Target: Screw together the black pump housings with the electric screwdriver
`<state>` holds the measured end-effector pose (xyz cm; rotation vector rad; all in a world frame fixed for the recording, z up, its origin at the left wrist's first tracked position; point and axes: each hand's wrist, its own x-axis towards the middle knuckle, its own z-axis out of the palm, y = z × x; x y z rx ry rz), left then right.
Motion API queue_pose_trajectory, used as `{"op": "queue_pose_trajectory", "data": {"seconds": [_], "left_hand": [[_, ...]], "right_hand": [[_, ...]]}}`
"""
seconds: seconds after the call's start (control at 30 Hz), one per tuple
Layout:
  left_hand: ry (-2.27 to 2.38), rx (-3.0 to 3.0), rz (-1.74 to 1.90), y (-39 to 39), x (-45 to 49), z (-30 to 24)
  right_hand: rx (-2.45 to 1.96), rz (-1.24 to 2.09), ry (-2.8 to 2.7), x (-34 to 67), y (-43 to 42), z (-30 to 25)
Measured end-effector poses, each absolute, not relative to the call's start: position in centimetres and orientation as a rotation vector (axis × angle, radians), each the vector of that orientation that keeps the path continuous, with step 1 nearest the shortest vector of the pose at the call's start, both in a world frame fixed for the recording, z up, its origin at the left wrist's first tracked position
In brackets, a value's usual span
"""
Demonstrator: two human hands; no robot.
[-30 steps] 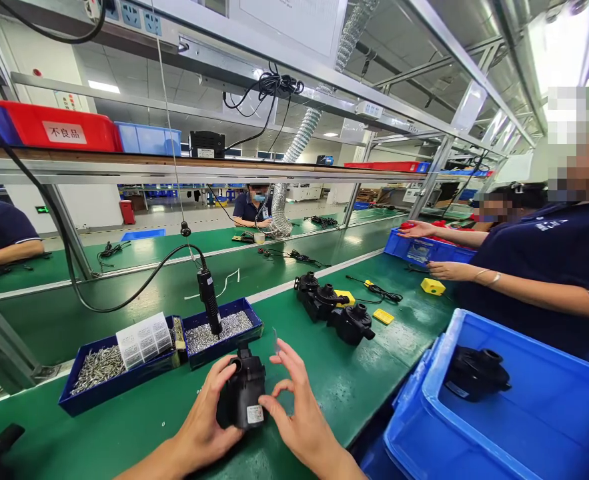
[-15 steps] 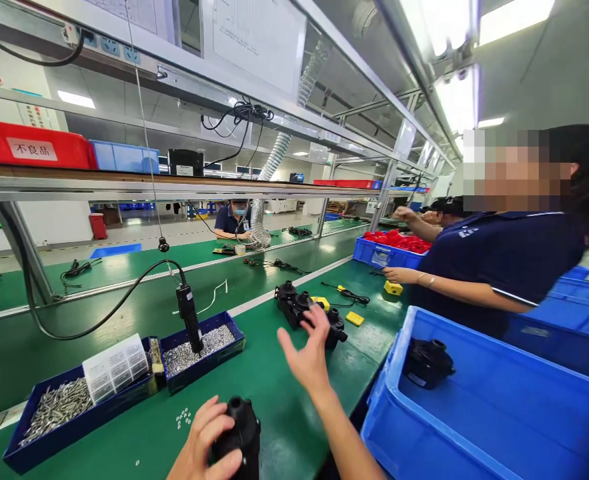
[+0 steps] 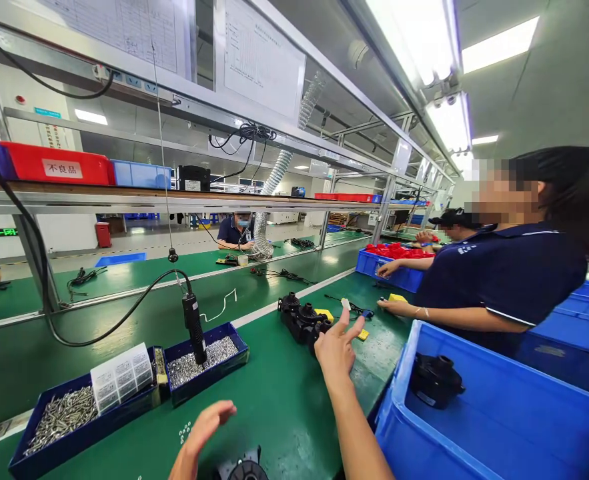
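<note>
My left hand (image 3: pixel 203 432) is open, its fingers extended together above a black plastic housing (image 3: pixel 248 471) that the lower frame edge cuts off. A gap shows between that hand and the housing. Farther out, my right hand (image 3: pixel 337 348) has its fingers spread, beside a row of black housings (image 3: pixel 304 317); it overlaps the nearest one, and I cannot tell whether it touches it. A small white piece (image 3: pixel 345 305) shows at one fingertip; whether it sticks there or lies behind is unclear. Yellow pieces (image 3: pixel 363 335) and a black cable (image 3: pixel 357 308) lie just beyond.
Blue trays hold screws (image 3: pixel 64 417) and small metal parts (image 3: pixel 219 353); a label roll (image 3: pixel 123 379) rests on one. An electric screwdriver (image 3: pixel 194 327) hangs above. At right stands a blue bin (image 3: pixel 474 427) with a black housing inside. A co-worker (image 3: pixel 494 273) works beside a red-filled crate (image 3: pixel 394 260).
My left hand has let go of the black housing, which now sits lower in view. My right hand has moved right. The co-worker's far hand has lowered to the crate.
</note>
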<state>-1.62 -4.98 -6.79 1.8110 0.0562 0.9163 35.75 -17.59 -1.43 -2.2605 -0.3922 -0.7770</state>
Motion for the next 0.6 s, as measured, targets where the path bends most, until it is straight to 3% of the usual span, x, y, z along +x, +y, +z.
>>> {"op": "queue_pose_trajectory", "data": {"seconds": [0.27, 0.43, 0.6], "left_hand": [[0.357, 1.767, 1.055, -2.8, 0.1, -8.6], [0.359, 1.783, 1.056, -2.3, 2.3, -11.5], [0.15, 1.85, 0.862, -1.1, 5.9, -11.1]], "right_hand": [[-2.146, -0.592, -0.419, 36.4, -16.7, -0.8], [-2.047, -0.397, -0.599, 31.2, -17.9, -1.3], [-1.564, -0.041, -0.77, 24.2, -19.8, -4.3]]}}
